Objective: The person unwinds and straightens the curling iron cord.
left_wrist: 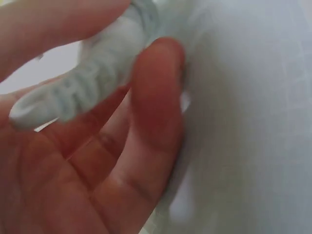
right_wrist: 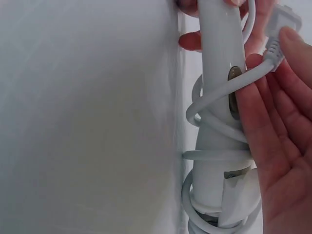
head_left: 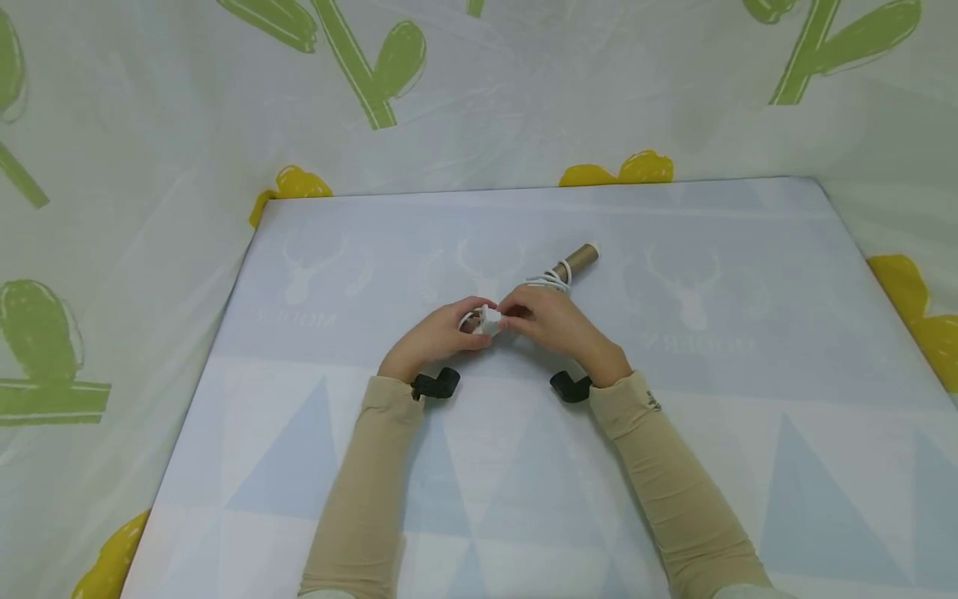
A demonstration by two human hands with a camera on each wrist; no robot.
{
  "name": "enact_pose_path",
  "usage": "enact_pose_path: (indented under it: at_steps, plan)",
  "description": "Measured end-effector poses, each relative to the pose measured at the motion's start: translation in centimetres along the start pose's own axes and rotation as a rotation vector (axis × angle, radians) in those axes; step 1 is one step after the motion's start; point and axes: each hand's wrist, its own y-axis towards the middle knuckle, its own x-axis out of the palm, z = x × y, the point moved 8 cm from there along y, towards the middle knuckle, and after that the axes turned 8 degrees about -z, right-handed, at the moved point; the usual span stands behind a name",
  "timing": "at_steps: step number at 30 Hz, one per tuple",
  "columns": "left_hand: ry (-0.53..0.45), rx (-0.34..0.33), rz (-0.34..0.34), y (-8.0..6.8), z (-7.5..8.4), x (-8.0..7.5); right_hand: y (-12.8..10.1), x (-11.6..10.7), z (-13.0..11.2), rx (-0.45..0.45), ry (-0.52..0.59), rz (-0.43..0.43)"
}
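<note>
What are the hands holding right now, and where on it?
Both hold a white curling wand wrapped in its cord: the left hand at the handle end, the right hand pinching the cord's plug end.

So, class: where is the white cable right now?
In the head view the white cable sits mid-table, wound around the curling wand; both hands, left hand and right hand, hold its plug end.

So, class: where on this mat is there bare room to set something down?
Free: the mat right of the right hand, the stretch left of the left hand, and the strip behind the curler. Crowded: the middle, where both hands meet around the curler and its cord.
</note>
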Motion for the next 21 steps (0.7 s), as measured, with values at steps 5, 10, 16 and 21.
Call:
enact_pose_path:
  at_steps: [5,10,16,21]
  plan:
    - [0.097,0.003,0.067,0.4,0.3,-0.1,0.0,0.0,0.7,0.055,0.131,0.000]
    - [0.196,-0.001,0.122,0.3,1.1,-0.2,0.0,-0.1,1.3,0.110,0.293,0.003]
    - [0.422,-0.019,0.169,0.3,2.3,0.0,0.0,-0.1,1.7,0.161,0.390,0.026]
    - [0.533,-0.105,0.207,0.2,2.7,0.3,-0.2,-0.9,0.2,0.167,0.411,0.052]
